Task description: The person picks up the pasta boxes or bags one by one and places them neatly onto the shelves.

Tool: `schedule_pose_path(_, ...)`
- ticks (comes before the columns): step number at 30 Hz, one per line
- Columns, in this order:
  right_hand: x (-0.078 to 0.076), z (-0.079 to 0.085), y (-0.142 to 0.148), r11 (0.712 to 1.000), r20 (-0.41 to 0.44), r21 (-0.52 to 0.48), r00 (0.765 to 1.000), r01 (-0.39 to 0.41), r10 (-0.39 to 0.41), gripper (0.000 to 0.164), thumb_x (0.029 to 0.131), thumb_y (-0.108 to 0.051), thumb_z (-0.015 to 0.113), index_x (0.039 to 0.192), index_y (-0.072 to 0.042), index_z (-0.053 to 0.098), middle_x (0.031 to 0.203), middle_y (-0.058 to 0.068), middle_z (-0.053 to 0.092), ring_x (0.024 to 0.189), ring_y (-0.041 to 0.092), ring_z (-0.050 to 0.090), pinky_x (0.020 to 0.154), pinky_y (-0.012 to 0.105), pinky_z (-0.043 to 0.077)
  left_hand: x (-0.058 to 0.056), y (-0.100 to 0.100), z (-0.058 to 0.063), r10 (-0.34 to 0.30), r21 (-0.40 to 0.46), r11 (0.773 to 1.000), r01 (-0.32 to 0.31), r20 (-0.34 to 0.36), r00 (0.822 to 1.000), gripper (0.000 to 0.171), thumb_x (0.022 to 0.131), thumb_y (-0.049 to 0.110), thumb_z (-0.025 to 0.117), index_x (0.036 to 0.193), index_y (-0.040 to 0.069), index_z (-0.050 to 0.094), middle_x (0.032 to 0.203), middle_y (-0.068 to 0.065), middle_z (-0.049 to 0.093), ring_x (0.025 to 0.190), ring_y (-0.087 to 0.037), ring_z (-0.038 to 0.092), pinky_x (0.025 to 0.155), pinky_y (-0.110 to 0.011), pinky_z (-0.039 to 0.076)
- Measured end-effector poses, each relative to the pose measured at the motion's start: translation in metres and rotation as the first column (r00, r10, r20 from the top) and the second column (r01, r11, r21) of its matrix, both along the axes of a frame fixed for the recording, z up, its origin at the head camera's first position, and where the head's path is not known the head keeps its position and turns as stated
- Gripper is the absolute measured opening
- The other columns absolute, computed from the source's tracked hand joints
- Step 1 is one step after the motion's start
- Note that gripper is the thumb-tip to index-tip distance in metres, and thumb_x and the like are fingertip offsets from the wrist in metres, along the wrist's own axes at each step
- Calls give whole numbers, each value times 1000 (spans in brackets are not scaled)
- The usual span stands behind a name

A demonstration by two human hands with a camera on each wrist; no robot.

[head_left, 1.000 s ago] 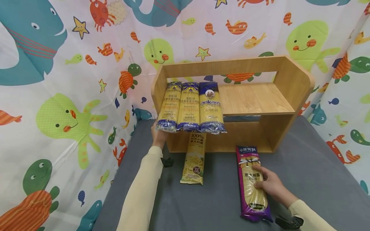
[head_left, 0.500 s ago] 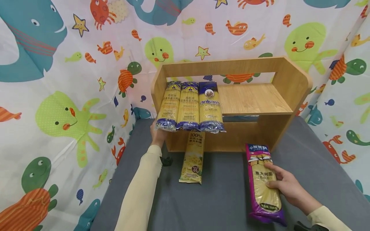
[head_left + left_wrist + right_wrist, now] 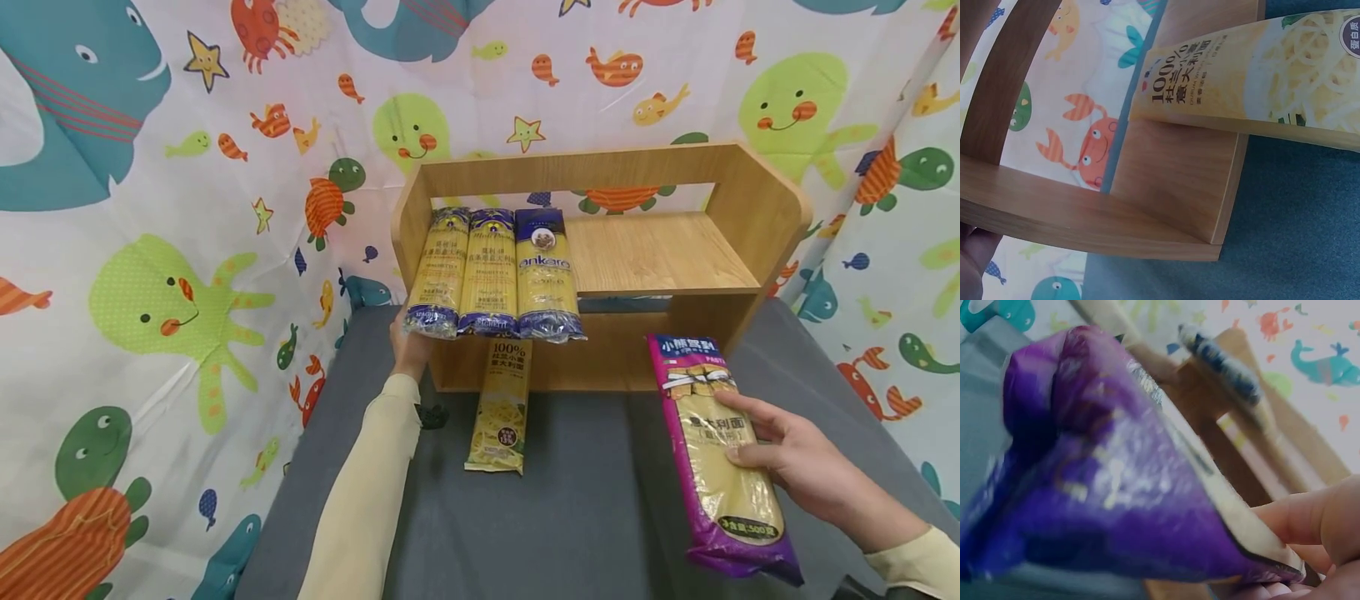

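My right hand [image 3: 813, 467] grips a purple-edged pack of spaghetti [image 3: 723, 454] by its right side, thumb and fingers on its front. The pack is tilted, in front of the shelf's right side; its purple end fills much of the right wrist view. My left hand [image 3: 411, 346] is at the left side panel of the wooden shelf [image 3: 1085, 222], against its outer face in the left wrist view. Its fingers are mostly hidden, so I cannot tell how they lie. A yellow pasta pack [image 3: 501, 417] lies in the lower compartment, jutting out the front.
On the upper board, at its left, two blue-and-yellow spaghetti packs [image 3: 439, 271] [image 3: 490, 271] and an Ankara pack [image 3: 546, 279] lie side by side, overhanging the front edge. A grey cloth [image 3: 562, 500] covers the table. Sea-animal-print fabric [image 3: 247, 200] hangs behind.
My right hand has moved the purple-edged spaghetti pack to the right, raising it toward me and tilting it. The left hand and the packs on the shelf have stayed in place.
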State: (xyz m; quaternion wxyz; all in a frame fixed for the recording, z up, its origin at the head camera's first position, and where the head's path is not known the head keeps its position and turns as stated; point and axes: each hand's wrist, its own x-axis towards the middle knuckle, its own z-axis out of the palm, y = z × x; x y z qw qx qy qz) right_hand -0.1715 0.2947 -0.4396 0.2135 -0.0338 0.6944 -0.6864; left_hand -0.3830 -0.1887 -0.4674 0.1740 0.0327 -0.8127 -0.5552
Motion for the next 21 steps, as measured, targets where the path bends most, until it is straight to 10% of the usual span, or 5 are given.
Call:
schedule_pose_path(11,-1,63,14,989,-41,-147,999,9,-15,66,103,9,43,136,-47,56,116,-9,72,96,20,74,71,41,62,2,0,3,-1,-2,1000,1,-3,1000,50,103,46,49,144,19,56,121,-14,71,92,-25,58,79,-35,44)
schedule_pose_path(21,-34,111,0,991,-60,-22,989,134,-135,59,101,6,52,128,-45,62,107,-9,72,89,17,72,68,36,61,4,1,2,1,3,1000,-1,-70,998,47,102,39,52,142,15,59,117,-19,72,94,-29,59,86,-43,46)
